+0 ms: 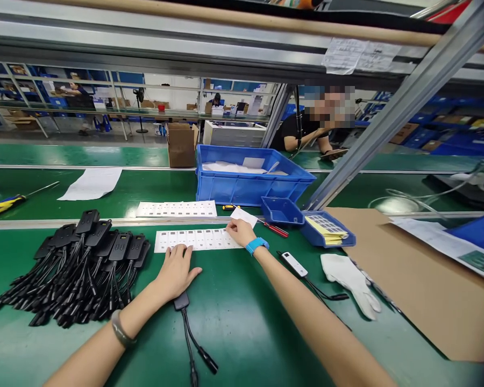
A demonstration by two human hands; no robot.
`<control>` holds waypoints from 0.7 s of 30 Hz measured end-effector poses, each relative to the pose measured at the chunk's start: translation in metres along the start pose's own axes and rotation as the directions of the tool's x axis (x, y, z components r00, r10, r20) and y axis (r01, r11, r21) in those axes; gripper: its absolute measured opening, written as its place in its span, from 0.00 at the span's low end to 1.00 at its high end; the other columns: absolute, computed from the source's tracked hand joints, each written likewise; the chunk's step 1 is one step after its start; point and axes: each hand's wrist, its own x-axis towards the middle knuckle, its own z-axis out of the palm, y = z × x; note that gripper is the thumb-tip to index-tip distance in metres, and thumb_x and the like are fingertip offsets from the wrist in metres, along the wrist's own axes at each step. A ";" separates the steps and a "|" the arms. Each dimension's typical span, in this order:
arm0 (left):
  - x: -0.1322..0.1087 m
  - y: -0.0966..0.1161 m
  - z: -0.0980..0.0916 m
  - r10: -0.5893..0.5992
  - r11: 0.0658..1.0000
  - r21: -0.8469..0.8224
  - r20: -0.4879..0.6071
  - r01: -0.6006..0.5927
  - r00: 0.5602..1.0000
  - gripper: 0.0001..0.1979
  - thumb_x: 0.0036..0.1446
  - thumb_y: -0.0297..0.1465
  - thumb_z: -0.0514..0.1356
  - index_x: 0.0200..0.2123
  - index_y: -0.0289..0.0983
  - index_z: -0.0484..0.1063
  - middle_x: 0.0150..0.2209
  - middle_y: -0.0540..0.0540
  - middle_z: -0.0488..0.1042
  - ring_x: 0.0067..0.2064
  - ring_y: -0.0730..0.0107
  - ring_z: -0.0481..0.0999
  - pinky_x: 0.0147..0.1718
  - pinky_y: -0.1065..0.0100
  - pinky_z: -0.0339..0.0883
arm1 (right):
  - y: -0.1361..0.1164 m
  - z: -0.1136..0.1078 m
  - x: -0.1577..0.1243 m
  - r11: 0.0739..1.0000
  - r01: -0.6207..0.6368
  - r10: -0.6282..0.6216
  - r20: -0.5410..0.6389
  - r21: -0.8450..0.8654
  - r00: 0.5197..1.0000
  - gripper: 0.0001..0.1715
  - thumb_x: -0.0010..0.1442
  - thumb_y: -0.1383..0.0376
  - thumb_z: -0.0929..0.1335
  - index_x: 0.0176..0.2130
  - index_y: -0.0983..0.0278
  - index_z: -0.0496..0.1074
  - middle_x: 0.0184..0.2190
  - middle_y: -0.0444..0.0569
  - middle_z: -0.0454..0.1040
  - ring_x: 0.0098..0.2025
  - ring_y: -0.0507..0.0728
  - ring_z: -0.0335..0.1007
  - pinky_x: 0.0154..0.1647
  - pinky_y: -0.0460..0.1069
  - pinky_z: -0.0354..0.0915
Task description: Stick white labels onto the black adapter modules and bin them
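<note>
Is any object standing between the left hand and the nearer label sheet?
Nothing visible does: the left hand already overlaps the near edge of the label sheet. A black module lies partly hidden beneath that hand, not in between.

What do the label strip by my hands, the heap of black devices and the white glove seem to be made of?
The label strip looks like matte paper, thin and flat with dark print. The black devices seem hard plastic with a satin finish, judging by smooth, rounded cases. The white glove is probably dull fabric, soft and creased, though the fibre isn't clear.
</note>
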 end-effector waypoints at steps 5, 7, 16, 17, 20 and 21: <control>0.003 0.000 -0.002 0.007 0.999 0.039 -0.006 -0.007 1.000 0.27 0.61 0.37 0.56 0.59 0.30 0.56 0.51 0.33 0.64 0.53 0.48 0.66 0.55 0.47 0.57 | 0.013 -0.014 -0.028 0.923 -0.061 0.148 -0.204 0.380 0.968 0.15 0.48 0.54 0.68 0.28 0.64 0.70 0.25 0.46 0.71 0.29 0.55 0.67 0.31 0.49 0.66; 0.001 0.000 -0.009 0.006 0.998 0.058 -0.015 -0.005 1.000 0.26 0.62 0.38 0.55 0.60 0.32 0.56 0.53 0.34 0.65 0.54 0.51 0.66 0.55 0.51 0.58 | 0.013 -0.023 -0.039 0.851 -0.053 0.232 -0.284 0.522 0.930 0.20 0.49 0.50 0.66 0.31 0.63 0.67 0.26 0.46 0.68 0.29 0.54 0.66 0.29 0.48 0.66; -0.042 0.031 -0.039 -0.265 0.960 0.143 0.181 0.241 0.947 0.42 0.56 0.48 0.57 0.61 0.21 0.51 0.29 0.35 0.73 0.34 0.43 0.75 0.31 0.57 0.67 | -0.050 -0.023 -0.105 0.483 0.065 0.232 -0.199 0.873 0.952 0.18 0.52 0.51 0.70 0.32 0.61 0.64 0.27 0.42 0.63 0.29 0.50 0.62 0.26 0.44 0.64; -0.044 0.035 -0.037 -0.255 0.965 0.112 0.202 0.236 0.946 0.41 0.56 0.45 0.58 0.62 0.23 0.49 0.31 0.36 0.74 0.34 0.45 0.75 0.31 0.58 0.67 | -0.057 -0.019 -0.113 0.465 0.064 0.188 -0.169 0.883 0.968 0.17 0.53 0.52 0.70 0.32 0.61 0.64 0.27 0.42 0.63 0.28 0.50 0.61 0.26 0.44 0.63; -0.046 0.041 -0.031 -0.238 0.963 -0.098 0.116 0.250 0.964 0.36 0.56 0.37 0.56 0.63 0.30 0.48 0.41 0.37 0.72 0.37 0.52 0.74 0.35 0.59 0.66 | -0.071 -0.007 -0.133 0.467 0.037 0.063 -0.075 0.884 0.995 0.14 0.58 0.54 0.68 0.33 0.61 0.64 0.27 0.42 0.61 0.28 0.50 0.60 0.24 0.44 0.61; -0.046 0.042 -0.029 -0.228 0.947 -0.212 0.085 0.241 0.970 0.32 0.55 0.36 0.56 0.61 0.32 0.54 0.41 0.39 0.71 0.37 0.54 0.74 0.35 0.59 0.66 | -0.073 -0.004 -0.139 0.470 0.024 0.033 -0.045 0.882 0.998 0.13 0.59 0.55 0.67 0.33 0.61 0.64 0.27 0.42 0.61 0.28 0.51 0.59 0.23 0.45 0.61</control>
